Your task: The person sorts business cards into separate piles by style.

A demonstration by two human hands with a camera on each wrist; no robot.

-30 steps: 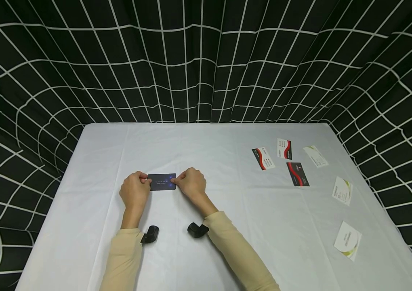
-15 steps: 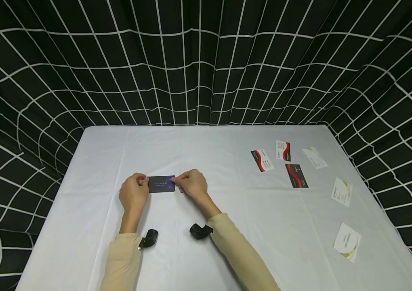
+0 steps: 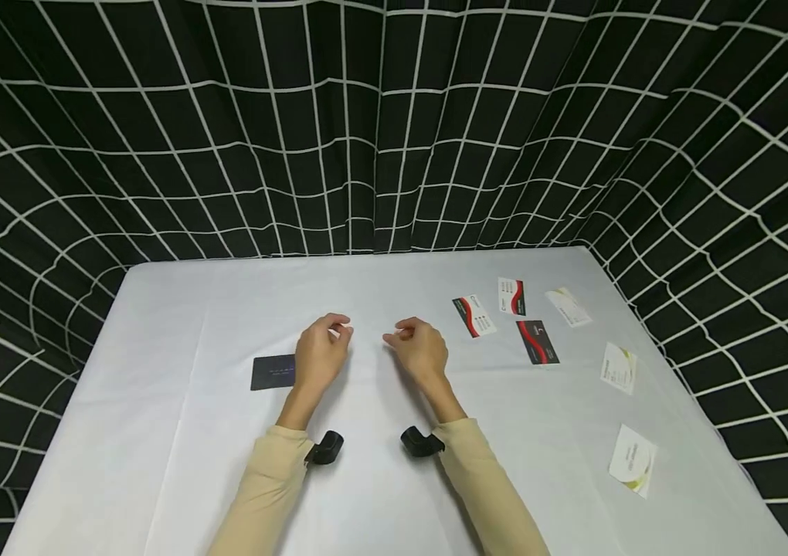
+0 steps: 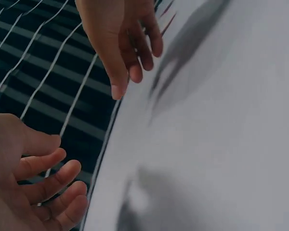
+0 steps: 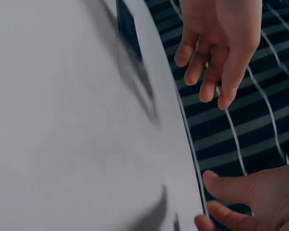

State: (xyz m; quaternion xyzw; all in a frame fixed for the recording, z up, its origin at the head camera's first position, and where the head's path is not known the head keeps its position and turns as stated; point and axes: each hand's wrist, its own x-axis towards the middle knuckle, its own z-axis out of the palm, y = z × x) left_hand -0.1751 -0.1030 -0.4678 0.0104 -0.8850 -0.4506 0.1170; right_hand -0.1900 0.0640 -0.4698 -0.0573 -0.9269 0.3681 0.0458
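Note:
A dark blue business card point(image 3: 271, 373) lies flat on the white table, its right end hidden behind my left hand point(image 3: 321, 354). That hand hovers over the cloth just right of the card, fingers loosely bent with nothing between them. Across a short gap, my right hand point(image 3: 422, 350) is also free of any object, its fingers relaxed and pointing toward the left hand. Both wrist views show the fingers raised above the cloth and their shadows below. In the right wrist view the dark card point(image 5: 129, 31) shows near the table's far part.
Several other cards lie spread over the right side: a black card with a red band point(image 3: 538, 342), white, red and black ones point(image 3: 475, 316), and white ones with a gold-green curve point(image 3: 633, 459). A black curtain with a white grid point(image 3: 338, 154) surrounds the table point(image 3: 366, 494).
Both hands have let go of the dark card and moved right, the right hand drifting farther from it. The card stays on the table, and the head view has shifted slightly.

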